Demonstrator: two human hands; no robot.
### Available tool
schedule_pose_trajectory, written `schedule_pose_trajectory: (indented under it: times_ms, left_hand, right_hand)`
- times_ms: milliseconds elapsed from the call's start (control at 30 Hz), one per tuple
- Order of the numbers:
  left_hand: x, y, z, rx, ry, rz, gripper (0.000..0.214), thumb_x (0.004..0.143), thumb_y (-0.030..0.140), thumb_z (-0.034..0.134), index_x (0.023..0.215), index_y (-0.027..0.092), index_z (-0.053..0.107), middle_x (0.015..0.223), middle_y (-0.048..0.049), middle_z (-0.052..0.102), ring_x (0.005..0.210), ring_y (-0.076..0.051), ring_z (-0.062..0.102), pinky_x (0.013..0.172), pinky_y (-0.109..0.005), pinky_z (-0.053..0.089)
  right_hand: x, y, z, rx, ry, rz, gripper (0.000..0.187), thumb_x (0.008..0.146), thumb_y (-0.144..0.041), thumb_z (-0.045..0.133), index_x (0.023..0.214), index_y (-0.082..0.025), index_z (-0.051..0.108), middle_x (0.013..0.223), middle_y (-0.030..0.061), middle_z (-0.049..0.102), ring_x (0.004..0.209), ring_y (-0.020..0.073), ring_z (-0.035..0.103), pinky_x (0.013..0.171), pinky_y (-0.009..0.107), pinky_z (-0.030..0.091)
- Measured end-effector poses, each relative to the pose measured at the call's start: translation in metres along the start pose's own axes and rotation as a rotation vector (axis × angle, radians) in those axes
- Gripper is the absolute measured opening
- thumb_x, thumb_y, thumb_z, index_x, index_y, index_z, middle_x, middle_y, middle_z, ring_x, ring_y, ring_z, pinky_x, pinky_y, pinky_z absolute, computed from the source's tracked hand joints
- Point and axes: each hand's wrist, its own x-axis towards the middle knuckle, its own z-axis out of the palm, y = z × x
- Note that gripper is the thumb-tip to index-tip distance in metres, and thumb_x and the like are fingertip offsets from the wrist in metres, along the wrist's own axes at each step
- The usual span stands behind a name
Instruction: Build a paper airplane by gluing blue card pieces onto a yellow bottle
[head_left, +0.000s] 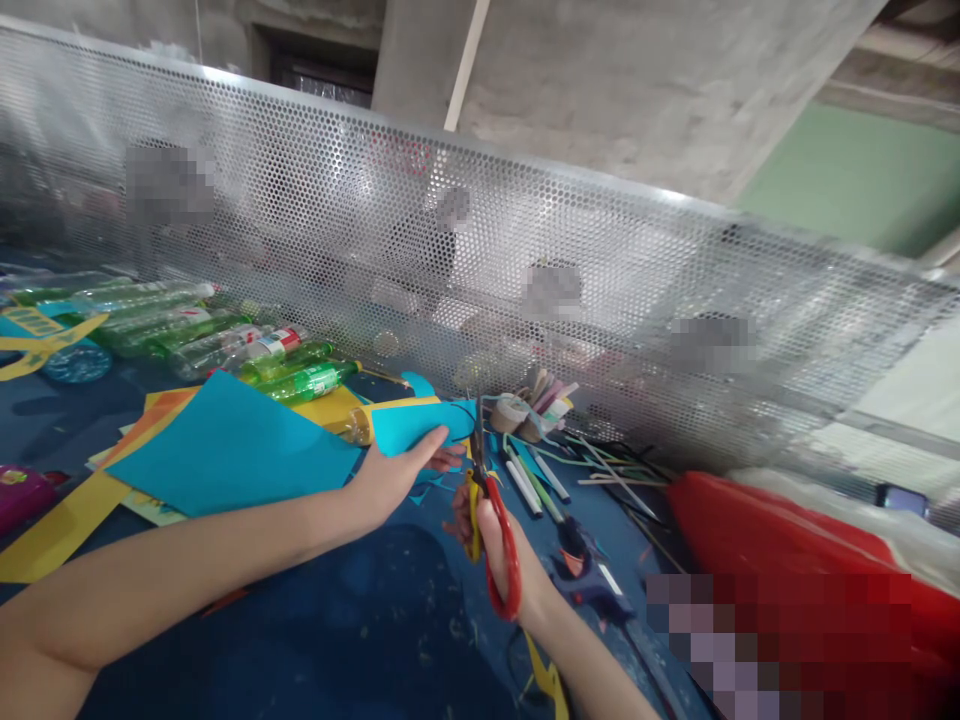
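In the head view, the left hand [390, 480] reaches forward over the blue table [360, 630], with the forearm lying low and crossing from the left edge. Its thumb is on top and its fingers are below, and they pinch the blue paper piece [411, 425] at its near edge. This piece is held a little above the table, just left of the scissors [510, 555].

The right hand [529, 585] comes in from the lower edge with the wrist turned, so the blades point up and away toward the perforated metal screen [450, 250]. Its fingers are closed through the red and yellow handles. The blades touch the right end of the paper piece, but it cannot be told how far they are open.

The paper looks light and thin. It probably bends easily, so the hold is best taken close to the blades, where the paper droops less. It can tear or crease if it is pulled hard.

A large blue sheet [225, 450] lies to the left, with plastic bottles [247, 350] behind it. A glue gun [585, 570] lies just right of the scissors.
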Motion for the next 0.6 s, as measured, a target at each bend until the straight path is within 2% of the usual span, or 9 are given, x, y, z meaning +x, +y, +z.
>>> schedule_pose_trajectory:
  times_ms: [267,400,600]
  left_hand:
    - [-0.0007,-0.0002,-0.0003,-0.021,-0.038,0.002,0.027,0.076,0.039,0.061,0.088,0.015,0.065,0.085,-0.0075,0.071,0.074,-0.019,0.067,0.074,-0.034,0.053]
    - [-0.0002,-0.0008,-0.0006,-0.019,-0.043,-0.006,0.027,0.076,0.039,0.061,0.087,0.016,0.065,0.085,-0.007,0.071,0.074,-0.019,0.066,0.075,-0.034,0.053]
    - [0.0017,-0.0031,-0.0011,-0.039,-0.037,-0.034,0.026,0.076,0.039,0.062,0.085,0.015,0.066,0.082,-0.0071,0.071,0.072,-0.019,0.067,0.075,-0.035,0.053]
  right_hand:
    - [-0.0005,-0.0043,-0.0002,0.084,-0.04,0.043,0.05,0.079,-0.068,0.033,0.086,-0.021,0.048,0.064,-0.0013,0.046,0.06,0.0145,0.049,0.069,0.033,0.049]
    - [0.0002,-0.0047,0.0016,0.167,-0.067,0.065,0.05,0.079,-0.069,0.03,0.074,-0.021,0.043,0.06,-0.0039,0.037,0.052,0.0111,0.039,0.057,0.028,0.048]
    - [0.0003,-0.0001,0.0033,0.149,-0.045,0.113,0.052,0.079,-0.071,0.025,0.067,-0.022,0.038,0.055,-0.0046,0.035,0.043,0.0099,0.037,0.038,0.024,0.039]
